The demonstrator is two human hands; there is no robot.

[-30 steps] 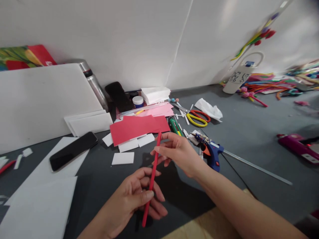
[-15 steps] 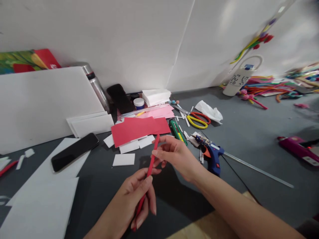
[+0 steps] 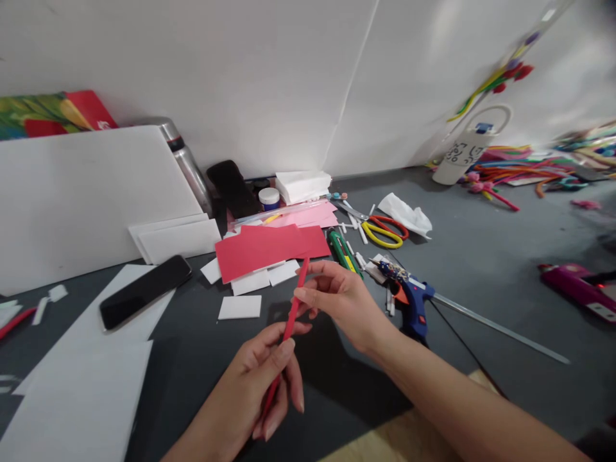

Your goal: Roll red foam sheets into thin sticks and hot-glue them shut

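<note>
Both hands hold a thin red stick (image 3: 289, 333) above the grey table (image 3: 481, 256), near its front edge. The left hand (image 3: 260, 391) has fingers pressed around the lower part; the right hand (image 3: 337, 298) pinches it near the top. It looks light, like rolled paper, likely to crease if squeezed, so gentle hold at both ends suits it. Red paper (image 3: 269, 249) lies just behind.

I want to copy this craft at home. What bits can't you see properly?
- Red stick, head view: its lower end is hidden inside the left hand.
- Pink tool: cut off by the right edge.
- Writing on the white bottle: too small and blurred.
- Metal flask: its base is hidden behind white boards.
</note>
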